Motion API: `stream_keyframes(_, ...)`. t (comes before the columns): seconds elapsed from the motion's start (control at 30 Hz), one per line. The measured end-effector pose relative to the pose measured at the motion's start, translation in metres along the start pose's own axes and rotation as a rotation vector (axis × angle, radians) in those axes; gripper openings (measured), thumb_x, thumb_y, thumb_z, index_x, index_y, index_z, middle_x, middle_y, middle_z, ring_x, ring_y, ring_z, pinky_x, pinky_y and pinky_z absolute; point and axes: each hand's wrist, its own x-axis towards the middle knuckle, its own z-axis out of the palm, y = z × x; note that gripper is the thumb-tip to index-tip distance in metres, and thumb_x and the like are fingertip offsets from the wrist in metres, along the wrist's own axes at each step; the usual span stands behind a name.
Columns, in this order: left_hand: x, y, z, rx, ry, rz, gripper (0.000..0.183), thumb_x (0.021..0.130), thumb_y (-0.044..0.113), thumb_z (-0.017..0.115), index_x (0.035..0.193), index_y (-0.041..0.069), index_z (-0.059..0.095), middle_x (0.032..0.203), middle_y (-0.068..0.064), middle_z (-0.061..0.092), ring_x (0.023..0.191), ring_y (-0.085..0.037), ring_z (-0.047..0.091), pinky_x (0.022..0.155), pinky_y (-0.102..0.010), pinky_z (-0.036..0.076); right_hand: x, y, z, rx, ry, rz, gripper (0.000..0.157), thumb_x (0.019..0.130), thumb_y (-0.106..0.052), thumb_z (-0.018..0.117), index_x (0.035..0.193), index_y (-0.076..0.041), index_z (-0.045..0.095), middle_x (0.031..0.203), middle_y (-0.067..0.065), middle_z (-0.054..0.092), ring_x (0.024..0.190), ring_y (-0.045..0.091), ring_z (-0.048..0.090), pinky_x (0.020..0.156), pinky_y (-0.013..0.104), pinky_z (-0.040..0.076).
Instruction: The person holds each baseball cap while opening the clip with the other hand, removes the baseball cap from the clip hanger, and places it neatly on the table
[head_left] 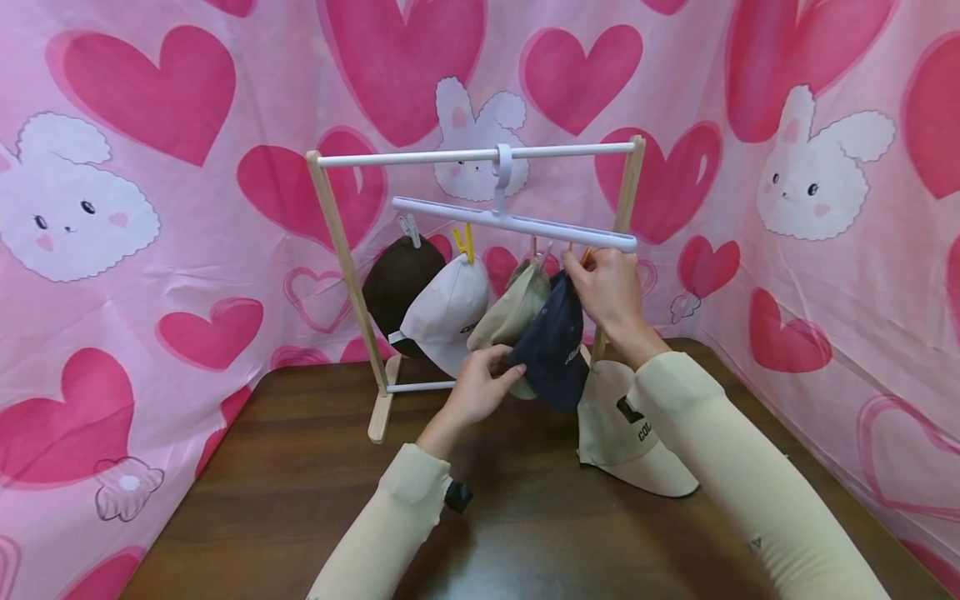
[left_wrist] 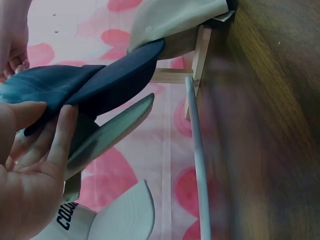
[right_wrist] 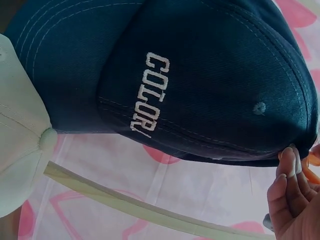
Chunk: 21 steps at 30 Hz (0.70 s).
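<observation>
A navy cap [head_left: 551, 342] with white lettering hangs at the right end of a white hanger [head_left: 517, 222]. My left hand [head_left: 483, 383] pinches its lower left edge between thumb and fingers, as the left wrist view shows. At the crown, my right hand [head_left: 611, 287] pinches an orange clothespin [right_wrist: 312, 165], its fingertips touching the navy fabric [right_wrist: 200, 85]. The fingers partly hide that clip. To the left hang a beige-green cap [head_left: 513, 304], a white cap [head_left: 450, 304] on a yellow clothespin [head_left: 463, 243], and a dark brown cap [head_left: 401, 283] on a grey clothespin [head_left: 409, 230].
The tilted hanger hooks over the white rail [head_left: 405, 158] of a wooden-legged stand [head_left: 341, 250]. A cream cap [head_left: 622, 425] sits on the brown table [head_left: 285, 500], beside the stand's right leg. Pink heart-patterned cloth [head_left: 285, 75] surrounds the table's back and sides.
</observation>
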Motion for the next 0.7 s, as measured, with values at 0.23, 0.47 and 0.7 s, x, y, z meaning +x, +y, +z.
stream_keyframes(0.23,0.0007,0.0013,-0.0016,-0.026,0.016,0.001,0.015,0.096,0.009,0.07,0.109,0.003,0.074,0.101,-0.009,0.077,0.093,-0.018,0.071,0.087,-0.035,0.057,-0.0013,-0.0001,0.002,0.004,-0.005,0.002,0.047,0.1,-0.035,0.064,0.064,-0.005,0.067,0.057,0.008,0.06,0.05,0.024,0.051,0.045,0.036,0.039)
stream_keyframes(0.47,0.0003,-0.0002,-0.0014,-0.024,0.041,0.01,0.012,0.096,0.007,0.07,0.106,0.005,0.076,0.099,-0.007,0.077,0.09,-0.015,0.071,0.081,-0.031,0.056,-0.0021,-0.0018,0.0017,-0.022,-0.016,0.019,0.05,0.101,-0.037,0.061,0.062,-0.006,0.065,0.056,0.008,0.058,0.049,0.024,0.05,0.045,0.037,0.037)
stream_keyframes(0.7,-0.0017,0.0003,-0.0021,-0.025,0.079,-0.023,0.01,0.096,0.005,0.071,0.103,0.005,0.077,0.093,-0.008,0.078,0.083,-0.014,0.072,0.071,-0.026,0.053,-0.0027,-0.0017,0.0038,-0.052,-0.025,0.005,0.049,0.102,-0.037,0.06,0.065,-0.005,0.065,0.058,0.01,0.058,0.052,0.026,0.051,0.047,0.038,0.039)
